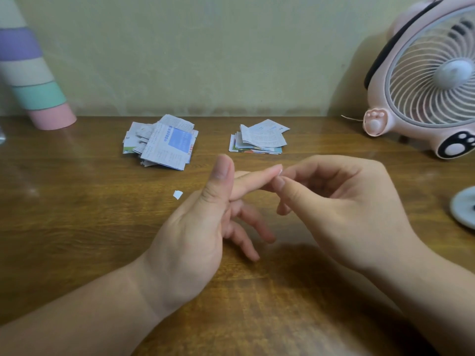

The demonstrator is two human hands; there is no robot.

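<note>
Paper scrap (177, 194), white and torn-edged, is the smallest loose item in view. It lies flat on the wooden tabletop (77, 227), just left of the left hand (195, 227) and apart from it.

The tabletop fills the lower part of the view and meets a pale yellow wall (205, 47) at the back. A pink desk fan (431, 80) with paw-print trim stands at the far right, its round grille facing the camera. A tall tube (30, 73) banded in purple, cream, green and pink leans at the far left against the wall.

Both hands hover over the middle of the tabletop, forearms bare. The left hand is spread: thumb upright, forefinger stretched straight to the right, the other fingers hanging loosely downward. The right hand (341, 201) has its fingers curled, and its thumb and forefinger pinch the tip of the left forefinger. A tiny white fleck shows at that contact; whether it is paper or fingernail cannot be told.

Behind the hands, well apart from them, sit two piles of newspaper cuttings: the left pile (162, 142) is larger and looser, with a blue block on its top sheet, and the right pile (259, 137) is smaller. A white disc (465, 206) is cut off by the right edge.
</note>
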